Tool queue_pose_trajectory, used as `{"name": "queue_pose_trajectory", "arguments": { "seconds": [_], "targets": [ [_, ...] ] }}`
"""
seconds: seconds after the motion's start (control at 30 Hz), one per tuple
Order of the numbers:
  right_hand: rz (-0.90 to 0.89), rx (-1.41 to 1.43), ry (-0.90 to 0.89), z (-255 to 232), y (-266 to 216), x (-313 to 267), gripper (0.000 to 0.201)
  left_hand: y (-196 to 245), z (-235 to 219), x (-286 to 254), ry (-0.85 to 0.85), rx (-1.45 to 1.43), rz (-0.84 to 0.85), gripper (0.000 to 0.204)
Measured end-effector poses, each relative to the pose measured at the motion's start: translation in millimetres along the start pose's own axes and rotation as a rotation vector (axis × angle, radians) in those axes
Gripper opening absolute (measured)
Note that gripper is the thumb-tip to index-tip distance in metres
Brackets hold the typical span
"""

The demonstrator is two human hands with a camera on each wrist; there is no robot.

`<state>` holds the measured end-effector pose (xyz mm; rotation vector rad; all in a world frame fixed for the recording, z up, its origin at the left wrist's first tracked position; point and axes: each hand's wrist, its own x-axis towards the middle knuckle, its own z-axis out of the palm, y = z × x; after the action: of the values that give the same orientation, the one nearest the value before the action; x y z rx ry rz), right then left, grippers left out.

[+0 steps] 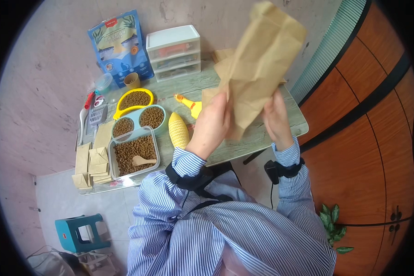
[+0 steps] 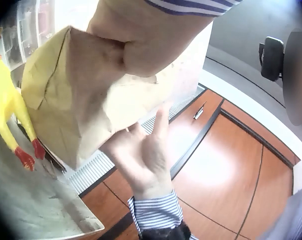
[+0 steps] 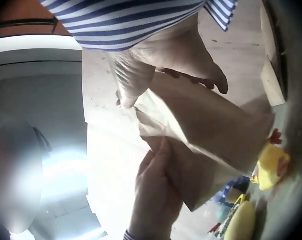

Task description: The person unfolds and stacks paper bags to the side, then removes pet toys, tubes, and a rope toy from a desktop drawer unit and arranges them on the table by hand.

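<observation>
A brown paper bag (image 1: 262, 60) is held up over the right part of the table, tilted. My left hand (image 1: 211, 122) grips its near side, the thumb (image 3: 163, 150) lying along the paper. On the other side, my right hand (image 2: 143, 160) touches the bag with its fingers stretched out and its thumb apart. Part of those fingers is hidden behind the paper. A yellow rubber chicken (image 1: 193, 106) lies just beyond my left hand, and a yellow patterned fish-shaped toy (image 1: 178, 131) lies to its left.
Left on the table (image 1: 244, 149) are a clear tub (image 1: 157, 162) of kibble with a wooden scoop (image 1: 142, 160), a blue double bowl (image 1: 135, 124), a yellow bowl (image 1: 119, 112) and folded paper bags (image 1: 99, 158). A blue food pouch (image 1: 122, 50) and white drawers (image 1: 175, 53) stand behind.
</observation>
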<state>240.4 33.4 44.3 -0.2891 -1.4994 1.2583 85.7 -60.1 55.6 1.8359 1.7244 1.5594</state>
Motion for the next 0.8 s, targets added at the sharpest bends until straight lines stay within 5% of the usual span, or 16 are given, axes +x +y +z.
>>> {"name": "queue_pose_trajectory", "arguments": {
  "seconds": [0.07, 0.27, 0.37, 0.4, 0.5, 0.8],
  "targets": [
    [0.185, 0.015, -0.006, -1.8, -13.1, 13.1, 0.054, 2.8, 0.9, -2.0, -0.033, 0.055, 0.093, 0.042],
    [0.246, 0.437, 0.126, 9.0, -17.1, 16.3, 0.054, -1.4, 9.5, -0.7, 0.016, 0.205, 0.283, 0.057],
    [0.173, 0.362, -0.036, 21.3, -7.2, -4.2, 0.05, 4.2, 16.0, -2.0, -0.006, 0.383, 0.361, 0.057],
    [0.185, 0.161, 0.038, 26.6, -6.2, -8.0, 0.047, -2.6, 24.9, -3.0, -0.028, 0.427, 0.424, 0.052],
    [0.355, 0.249, 0.294, 19.2, -10.1, -2.4, 0.045, 6.7, 25.6, -10.8, -0.094, 0.448, 0.443, 0.049],
    [0.42, 0.519, 0.429, -88.0, 54.4, 82.9, 0.044, 0.3, -47.2, -31.1, -0.081, 0.399, 0.245, 0.046]
  ]
}}
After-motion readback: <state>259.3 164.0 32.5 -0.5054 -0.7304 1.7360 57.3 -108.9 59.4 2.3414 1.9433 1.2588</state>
